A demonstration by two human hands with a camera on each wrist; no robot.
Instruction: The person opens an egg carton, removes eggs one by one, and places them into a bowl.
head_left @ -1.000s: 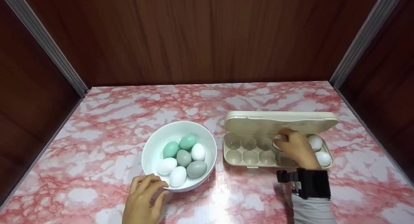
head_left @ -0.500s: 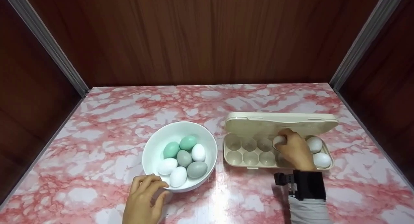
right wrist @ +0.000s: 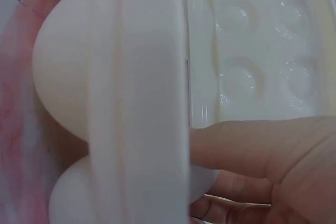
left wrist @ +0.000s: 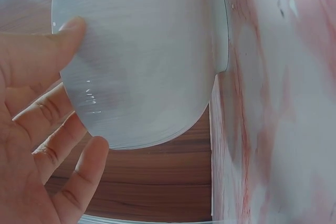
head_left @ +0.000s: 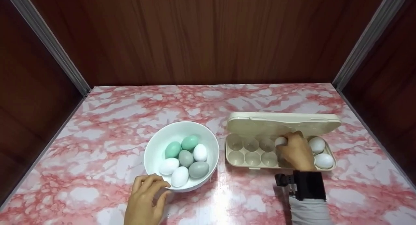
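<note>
My left hand (head_left: 144,197) holds the near left rim of a white bowl (head_left: 152,147); in the left wrist view the thumb (left wrist: 73,32) lies on the bowl's outer wall (left wrist: 147,61). Green, grey and white eggs lie inside the bowl. My right hand (head_left: 297,152) reaches into a cream egg box (head_left: 253,168) with its lid raised. Its fingers are around a white egg (head_left: 280,141) in the back row, partly hidden by the hand. The right wrist view shows the thumb (right wrist: 231,145) against an egg (right wrist: 202,184), with curled fingers beyond.
Two more white eggs, one behind (head_left: 316,144) and one in front (head_left: 324,160), sit at the box's right end. Several cups to the left hold nothing. The raised lid (head_left: 282,122) stands behind the cups. Dark wooden panels (head_left: 208,40) enclose the pink marbled table (head_left: 107,127).
My right hand has shifted slightly left, and its fingers have drawn back a little to the right from the egg, which shows more on its left. The left hand stays on the bowl.
</note>
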